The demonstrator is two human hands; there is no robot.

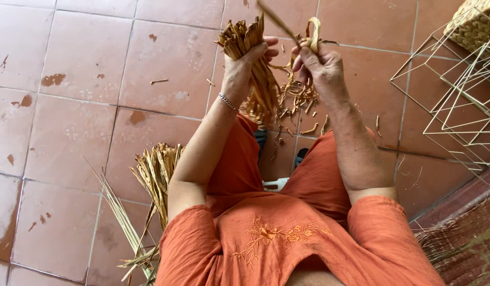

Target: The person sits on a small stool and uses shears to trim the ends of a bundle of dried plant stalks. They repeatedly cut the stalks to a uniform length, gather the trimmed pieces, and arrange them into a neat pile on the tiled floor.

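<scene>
Worn terracotta floor tiles (pixel 86 58) with scraps; left hand (pixel 245 61) clenched around a dried straw bundle (pixel 258 79), right hand (pixel 319 63) fingers pinching one strand (pixel 312 26)

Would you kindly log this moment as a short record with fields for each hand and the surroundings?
Left hand: grip closed around a bundle of dried straw strips
Right hand: pinching a looped strip
Floor: terracotta tiles, straw scraps
Beside left leg: second straw pile
Right side: wire frames, woven basket
</scene>
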